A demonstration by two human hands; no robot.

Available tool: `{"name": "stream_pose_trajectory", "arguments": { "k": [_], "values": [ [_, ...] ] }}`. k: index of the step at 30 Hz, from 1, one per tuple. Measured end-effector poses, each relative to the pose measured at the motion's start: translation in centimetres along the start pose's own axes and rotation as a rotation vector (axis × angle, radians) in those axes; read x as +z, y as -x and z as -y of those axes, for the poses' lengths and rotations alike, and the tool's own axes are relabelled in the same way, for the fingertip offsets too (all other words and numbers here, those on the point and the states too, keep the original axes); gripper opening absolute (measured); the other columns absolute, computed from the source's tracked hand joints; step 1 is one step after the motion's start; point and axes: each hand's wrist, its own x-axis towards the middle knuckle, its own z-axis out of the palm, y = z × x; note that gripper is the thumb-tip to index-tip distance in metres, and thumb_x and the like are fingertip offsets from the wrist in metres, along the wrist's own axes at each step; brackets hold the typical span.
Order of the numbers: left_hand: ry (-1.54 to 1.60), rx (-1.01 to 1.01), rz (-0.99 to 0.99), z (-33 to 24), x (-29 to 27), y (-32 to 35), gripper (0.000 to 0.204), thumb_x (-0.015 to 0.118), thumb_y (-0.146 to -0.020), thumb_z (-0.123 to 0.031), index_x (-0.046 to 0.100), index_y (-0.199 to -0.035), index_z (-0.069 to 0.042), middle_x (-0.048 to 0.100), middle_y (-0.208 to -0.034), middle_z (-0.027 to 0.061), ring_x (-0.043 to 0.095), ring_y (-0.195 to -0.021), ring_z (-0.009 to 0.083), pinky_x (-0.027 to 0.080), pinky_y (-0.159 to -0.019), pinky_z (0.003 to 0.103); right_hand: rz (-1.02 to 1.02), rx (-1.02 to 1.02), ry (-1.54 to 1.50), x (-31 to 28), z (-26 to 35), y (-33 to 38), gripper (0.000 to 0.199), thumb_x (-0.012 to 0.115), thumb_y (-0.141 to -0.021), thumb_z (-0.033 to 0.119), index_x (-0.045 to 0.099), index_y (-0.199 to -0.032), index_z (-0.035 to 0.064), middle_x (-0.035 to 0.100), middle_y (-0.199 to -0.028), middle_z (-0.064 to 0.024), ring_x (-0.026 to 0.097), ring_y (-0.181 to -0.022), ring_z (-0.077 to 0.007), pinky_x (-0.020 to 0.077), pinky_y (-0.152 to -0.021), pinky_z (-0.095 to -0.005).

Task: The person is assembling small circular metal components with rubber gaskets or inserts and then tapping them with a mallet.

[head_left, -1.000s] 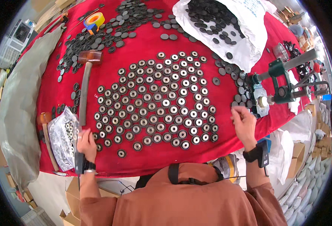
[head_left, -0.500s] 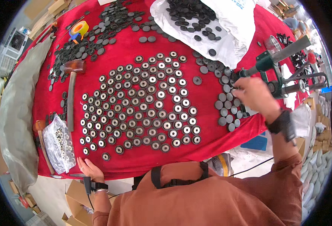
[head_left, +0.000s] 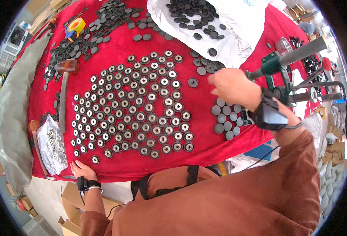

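My left hand (head_left: 83, 171) rests flat and empty on the near edge of the red table (head_left: 114, 70), steadying me. The assembled discs (head_left: 138, 106) lie in rows mid-cloth. My right hand (head_left: 232, 84) hovers over the plain grey discs (head_left: 226, 118) beside the green press (head_left: 277, 74); its fingers blur, so I cannot tell their grip. Best I pick one disc cleanly, not scatter neighbours.

A clear plastic bag (head_left: 52, 144) of small metal rings lies at the red table's near left edge. A large white plastic bag (head_left: 236, 29) holding dark discs spreads at the far side. Brown cardboard boxes (head_left: 72, 204), possibly open, stand below on the floor.
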Motion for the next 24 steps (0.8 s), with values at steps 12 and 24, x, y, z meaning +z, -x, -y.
{"name": "stream_pose_trajectory", "arguments": {
  "k": [12,24],
  "values": [
    [-0.096,-0.024,-0.022,-0.6,0.2,-0.1,0.048,0.046,-0.090,-0.036,0.055,-0.114,0.004,0.051,-0.122,0.0221,0.046,-0.113,0.0356,0.035,-0.098,0.044,-0.519,0.097,-0.693,7.9,1.9,-7.6,0.019,0.063,-0.078,0.025,0.067,-0.081,0.0067,0.064,-0.081,-0.0163,0.062,-0.077,-0.0313,0.0494,-0.072,-0.0407],
    [-0.168,-0.003,-0.029,0.3,0.3,-0.1,0.049,0.048,-0.090,-0.038,0.053,-0.115,0.004,0.049,-0.123,0.0217,0.046,-0.113,0.0357,0.035,-0.097,0.044,-0.805,0.274,-0.480,8.7,2.7,-14.5,0.022,0.062,-0.079,0.023,0.062,-0.097,0.0095,0.057,-0.089,-0.0145,0.060,-0.081,-0.0334,0.0500,-0.070,-0.0424]
  ]
}}
